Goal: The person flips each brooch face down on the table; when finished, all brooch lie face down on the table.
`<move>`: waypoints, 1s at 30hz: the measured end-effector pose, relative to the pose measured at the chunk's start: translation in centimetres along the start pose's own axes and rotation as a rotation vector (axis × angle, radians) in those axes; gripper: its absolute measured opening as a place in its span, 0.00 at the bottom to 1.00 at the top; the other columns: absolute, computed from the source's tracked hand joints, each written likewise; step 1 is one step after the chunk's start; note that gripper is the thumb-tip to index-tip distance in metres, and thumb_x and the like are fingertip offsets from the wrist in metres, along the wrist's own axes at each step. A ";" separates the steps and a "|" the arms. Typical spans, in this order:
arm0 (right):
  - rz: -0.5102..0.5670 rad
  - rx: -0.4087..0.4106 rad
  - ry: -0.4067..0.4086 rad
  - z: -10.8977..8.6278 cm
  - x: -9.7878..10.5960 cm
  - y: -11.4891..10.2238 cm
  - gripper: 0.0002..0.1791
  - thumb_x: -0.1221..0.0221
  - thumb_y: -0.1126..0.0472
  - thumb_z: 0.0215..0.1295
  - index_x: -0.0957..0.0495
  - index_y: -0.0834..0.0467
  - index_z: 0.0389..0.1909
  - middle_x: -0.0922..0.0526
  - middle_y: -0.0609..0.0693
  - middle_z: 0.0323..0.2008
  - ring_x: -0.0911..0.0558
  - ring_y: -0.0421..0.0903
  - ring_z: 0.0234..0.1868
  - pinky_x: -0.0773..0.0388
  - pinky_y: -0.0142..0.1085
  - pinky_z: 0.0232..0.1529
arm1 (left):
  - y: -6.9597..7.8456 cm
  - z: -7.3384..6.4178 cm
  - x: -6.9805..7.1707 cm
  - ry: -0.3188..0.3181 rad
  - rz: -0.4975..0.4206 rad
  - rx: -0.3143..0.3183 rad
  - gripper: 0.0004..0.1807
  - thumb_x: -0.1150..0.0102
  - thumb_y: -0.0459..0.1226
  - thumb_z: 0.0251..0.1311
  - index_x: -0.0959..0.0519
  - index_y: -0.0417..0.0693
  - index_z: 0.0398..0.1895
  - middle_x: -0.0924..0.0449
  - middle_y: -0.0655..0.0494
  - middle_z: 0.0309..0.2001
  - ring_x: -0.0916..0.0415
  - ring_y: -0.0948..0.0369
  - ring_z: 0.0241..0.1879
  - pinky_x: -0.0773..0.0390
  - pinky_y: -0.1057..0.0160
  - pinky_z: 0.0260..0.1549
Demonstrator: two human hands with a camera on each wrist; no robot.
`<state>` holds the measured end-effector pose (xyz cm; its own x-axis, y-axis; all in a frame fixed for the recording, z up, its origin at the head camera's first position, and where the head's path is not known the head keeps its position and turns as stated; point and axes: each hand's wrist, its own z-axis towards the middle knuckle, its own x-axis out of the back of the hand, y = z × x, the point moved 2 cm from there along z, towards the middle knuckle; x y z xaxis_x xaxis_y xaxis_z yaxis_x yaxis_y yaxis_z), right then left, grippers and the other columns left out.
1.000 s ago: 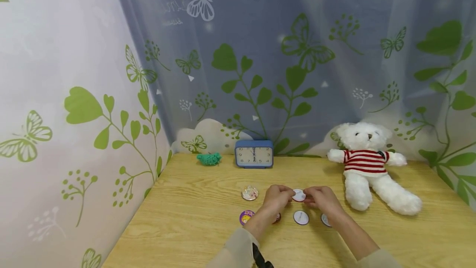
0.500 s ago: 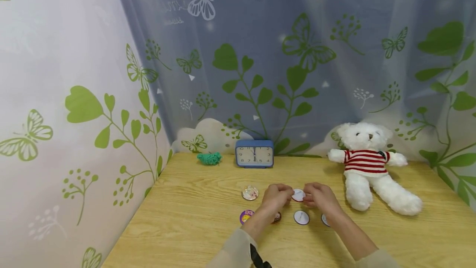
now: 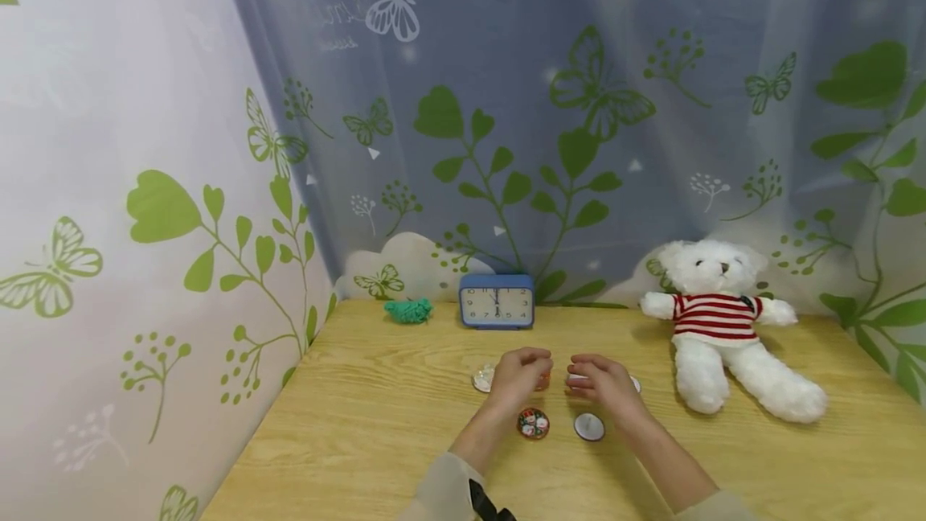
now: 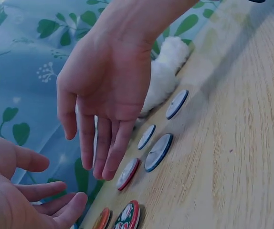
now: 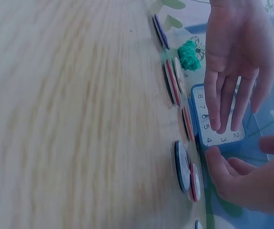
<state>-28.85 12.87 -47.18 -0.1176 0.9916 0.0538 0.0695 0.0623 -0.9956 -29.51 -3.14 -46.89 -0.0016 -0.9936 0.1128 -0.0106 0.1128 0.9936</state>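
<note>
My left hand and right hand hover over the table with palms turned toward each other, fingers relaxed and holding nothing. Below them lie several round pin badges in rough rows. A patterned badge faces up between my forearms; beside it a badge with its pale pin back up lies flat. A red-rimmed badge lies beneath my right fingertips in the left wrist view. An orange badge is partly covered by my left hand in the head view. A glittery badge lies left of that hand. The purple-rimmed badge is hidden in the head view.
A blue clock stands at the back of the wooden table, with a green yarn bundle to its left. A white teddy bear in a striped shirt sits at the right. Patterned curtains close off the back and left.
Both hands have come off the white-backed badge and shifted left. The patterned badge has come into sight, while the purple one is now behind my left arm.
</note>
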 end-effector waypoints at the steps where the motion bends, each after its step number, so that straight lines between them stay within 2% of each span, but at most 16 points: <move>1: 0.006 -0.003 0.002 0.1 -0.1 0.1 0.26 0.54 0.64 0.80 0.37 0.78 0.69 0.28 0.77 0.65 0.16 0.55 0.54 0.16 0.45 0.57 | 0.0 0.0 0.1 0.000 -0.003 -0.002 0.16 0.39 0.34 0.68 0.16 0.34 0.54 0.14 0.48 0.42 0.14 0.45 0.44 0.14 0.50 0.49; 5: 0.024 -0.010 0.007 0.3 -0.5 0.2 0.26 0.54 0.64 0.80 0.36 0.78 0.69 0.28 0.77 0.65 0.16 0.57 0.55 0.17 0.46 0.59 | -0.2 0.1 0.5 -0.007 -0.017 -0.001 0.17 0.39 0.34 0.68 0.17 0.33 0.55 0.14 0.48 0.44 0.15 0.46 0.45 0.15 0.50 0.51; 12: 0.057 -0.014 -0.004 0.7 -1.6 0.5 0.26 0.55 0.64 0.80 0.36 0.78 0.69 0.30 0.78 0.66 0.19 0.61 0.61 0.20 0.48 0.63 | -0.5 0.2 1.3 0.015 -0.028 -0.001 0.16 0.39 0.35 0.67 0.16 0.37 0.54 0.15 0.49 0.47 0.17 0.49 0.48 0.16 0.48 0.52; 18: 0.058 -0.022 0.007 1.1 -2.3 0.4 0.26 0.54 0.63 0.80 0.36 0.78 0.69 0.30 0.77 0.66 0.22 0.63 0.62 0.21 0.49 0.64 | -0.6 0.5 1.9 0.007 -0.021 -0.012 0.17 0.39 0.36 0.67 0.17 0.36 0.55 0.15 0.48 0.46 0.18 0.45 0.47 0.17 0.48 0.52; 23: 0.058 -0.031 0.019 1.2 -2.5 0.4 0.26 0.54 0.62 0.80 0.35 0.78 0.69 0.30 0.75 0.66 0.23 0.62 0.61 0.22 0.50 0.65 | -0.5 0.9 2.5 0.007 -0.035 -0.007 0.17 0.40 0.36 0.68 0.18 0.35 0.55 0.16 0.46 0.50 0.19 0.45 0.52 0.17 0.49 0.54; 27: 0.060 -0.032 0.016 1.1 -2.5 0.6 0.27 0.55 0.63 0.79 0.36 0.77 0.70 0.32 0.75 0.67 0.25 0.66 0.64 0.24 0.51 0.67 | -0.5 1.0 2.8 0.000 -0.021 0.005 0.19 0.40 0.37 0.69 0.19 0.33 0.56 0.16 0.45 0.51 0.20 0.44 0.54 0.17 0.49 0.55; 30: 0.067 -0.032 0.009 1.0 -2.6 0.7 0.27 0.55 0.62 0.79 0.36 0.77 0.70 0.33 0.75 0.68 0.26 0.66 0.64 0.24 0.51 0.66 | -0.6 1.0 3.0 0.004 0.009 0.024 0.19 0.40 0.37 0.69 0.19 0.33 0.57 0.15 0.46 0.49 0.19 0.45 0.51 0.17 0.49 0.54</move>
<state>-29.47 10.20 -48.09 -0.1027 0.9946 -0.0121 0.1088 -0.0009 -0.9941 -30.53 -6.23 -47.19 0.0018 -0.9926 0.1216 -0.0346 0.1215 0.9920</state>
